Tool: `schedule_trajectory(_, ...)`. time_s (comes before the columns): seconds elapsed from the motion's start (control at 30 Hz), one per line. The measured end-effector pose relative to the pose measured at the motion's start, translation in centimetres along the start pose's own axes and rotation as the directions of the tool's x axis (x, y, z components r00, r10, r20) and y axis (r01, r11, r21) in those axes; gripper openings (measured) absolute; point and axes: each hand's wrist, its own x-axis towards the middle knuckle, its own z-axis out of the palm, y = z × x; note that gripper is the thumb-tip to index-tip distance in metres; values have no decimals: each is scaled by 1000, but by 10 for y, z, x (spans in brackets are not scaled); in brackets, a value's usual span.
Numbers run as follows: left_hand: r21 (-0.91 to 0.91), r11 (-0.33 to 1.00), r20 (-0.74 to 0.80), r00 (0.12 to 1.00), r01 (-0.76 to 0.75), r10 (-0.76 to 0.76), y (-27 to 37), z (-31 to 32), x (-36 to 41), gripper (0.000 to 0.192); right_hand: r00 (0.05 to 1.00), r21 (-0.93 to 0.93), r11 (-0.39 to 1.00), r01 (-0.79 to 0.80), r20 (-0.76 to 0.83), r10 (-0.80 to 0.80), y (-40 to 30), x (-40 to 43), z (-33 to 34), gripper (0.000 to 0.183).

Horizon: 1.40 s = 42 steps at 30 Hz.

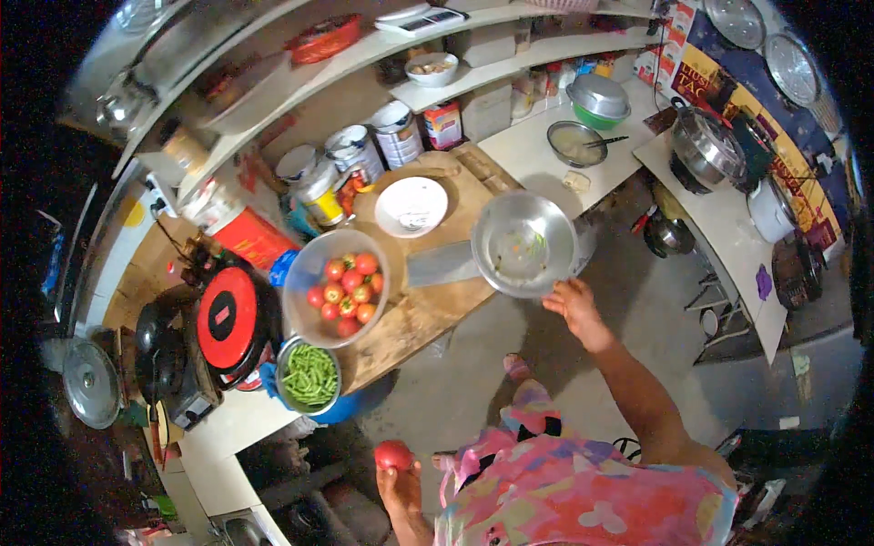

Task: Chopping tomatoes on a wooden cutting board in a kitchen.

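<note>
My left hand [399,491] holds a red tomato [393,455] low in front of my body, over the floor. With my right hand [577,310] I grip the near rim of a metal bowl [524,242]. A few green and orange scraps lie inside that bowl, which covers the handle end of a wide-bladed cleaver [440,265] on the wooden board [437,307]. To the left stands a translucent plastic bowl [293,293] with several tomatoes [351,280] in it. A white bowl [411,207] sits behind the cleaver.
A metal bowl of cut green beans [311,379] stands at the board's left front corner. Beside it is a red-lidded pot [227,317]. Cans [396,133] line the back under a shelf [437,92]. On the right counter [532,157] sits a bowl of pale liquid [577,143].
</note>
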Motion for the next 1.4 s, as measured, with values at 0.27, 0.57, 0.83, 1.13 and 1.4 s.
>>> schedule_trajectory(0.27,122,992,102,994,13,-25,-58,155,43,58,986,-298,942,156,104,-131,-14,235,-34,18)
schedule_trajectory(0.57,198,974,134,982,107,-135,-77,200,88,60,962,69,962,-266,-40,269,-12,242,-2,21)
schedule_trajectory(0.83,265,958,159,975,107,-153,-79,217,149,64,619,-632,9,775,757,-209,-40,101,47,41)
schedule_trajectory(1.13,254,960,289,938,118,-192,-74,257,193,63,630,-593,-226,773,760,161,-4,118,79,43)
schedule_trajectory(1.4,383,923,383,913,-21,-138,-81,279,194,68,741,-749,32,661,659,131,-94,116,16,37)
